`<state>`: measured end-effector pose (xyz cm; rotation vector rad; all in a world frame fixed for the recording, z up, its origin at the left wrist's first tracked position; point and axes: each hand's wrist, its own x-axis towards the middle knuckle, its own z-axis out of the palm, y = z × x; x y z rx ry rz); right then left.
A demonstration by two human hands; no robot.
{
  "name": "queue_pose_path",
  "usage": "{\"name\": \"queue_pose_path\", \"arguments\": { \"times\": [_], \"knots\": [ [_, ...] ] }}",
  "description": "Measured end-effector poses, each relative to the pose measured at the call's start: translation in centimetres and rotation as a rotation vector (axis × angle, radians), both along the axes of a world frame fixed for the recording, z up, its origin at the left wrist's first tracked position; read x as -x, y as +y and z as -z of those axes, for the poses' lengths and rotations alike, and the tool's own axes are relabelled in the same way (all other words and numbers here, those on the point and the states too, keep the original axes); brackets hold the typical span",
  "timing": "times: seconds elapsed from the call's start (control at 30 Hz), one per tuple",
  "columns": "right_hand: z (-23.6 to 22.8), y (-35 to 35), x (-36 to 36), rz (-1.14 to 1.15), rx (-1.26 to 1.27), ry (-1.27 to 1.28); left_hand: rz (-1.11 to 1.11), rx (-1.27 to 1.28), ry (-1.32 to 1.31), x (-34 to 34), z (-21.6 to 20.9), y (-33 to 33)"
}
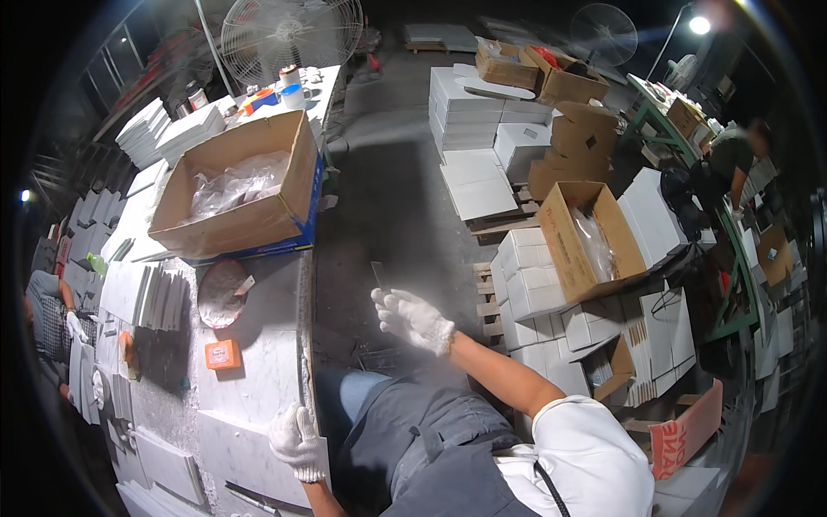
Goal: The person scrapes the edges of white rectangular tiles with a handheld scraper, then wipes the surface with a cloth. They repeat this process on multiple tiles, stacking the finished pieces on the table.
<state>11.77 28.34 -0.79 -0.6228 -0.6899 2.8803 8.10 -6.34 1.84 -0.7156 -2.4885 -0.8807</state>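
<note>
My left hand (297, 442), in a white knit glove, closes over the right edge of a white, grey-veined marble tile (237, 444) on the work table. Off the table's right side, my right hand (415, 321) is raised in a matching glove. It pinches a thin, flat, greyish strip (377, 273) that points up and away; its exact kind is too small to make out. Farther up the table lie an orange box (223, 354) and a round dish of pale powder or paste (223, 294) with a small flat tool in it.
A large open carton (233, 185) with plastic bags stands at the table's far end. Tile stacks (161, 297) line its left side. To my right are white boxes (530, 276) on pallets and another open carton (592, 241). One co-worker (53, 319) is at left, another (738, 164) at far right.
</note>
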Motion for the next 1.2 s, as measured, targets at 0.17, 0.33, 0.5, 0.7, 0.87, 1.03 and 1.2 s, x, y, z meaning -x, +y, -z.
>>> {"name": "queue_pose_path", "arguments": {
  "times": [0.17, 0.33, 0.5, 0.7, 0.87, 1.03, 1.2],
  "knots": [
    [-3.8, -3.4, 0.1, -0.426, -0.236, 0.349, 0.0, 0.03, -0.029, 0.1, 0.0, -0.3],
    [-2.8, -9.4, -2.4, -0.827, -0.319, 0.256, 0.074, 0.045, 0.05, -0.3, -1.3, 0.2],
    [-3.0, -9.3, -3.7, -0.813, -0.484, 0.188, 0.053, -0.003, 0.023, -1.7, -2.7, 0.4],
    [-5.7, -9.7, -1.0, -0.753, -0.534, -0.002, -0.034, -0.02, 0.028, -5.8, -2.6, -1.3],
    [-7.3, -13.5, 4.1, -0.847, -0.658, 0.21, -0.317, -0.078, -0.051, -10.8, -1.5, -4.5],
    [-6.3, -19.0, 9.1, -0.879, -0.764, 0.199, -0.505, 0.195, 0.092, -12.9, 0.1, -8.1],
    [-4.9, -23.8, 13.2, -0.975, -0.887, 0.285, -0.824, 0.429, 0.165, -12.4, 3.0, -8.4]
  ]
}}
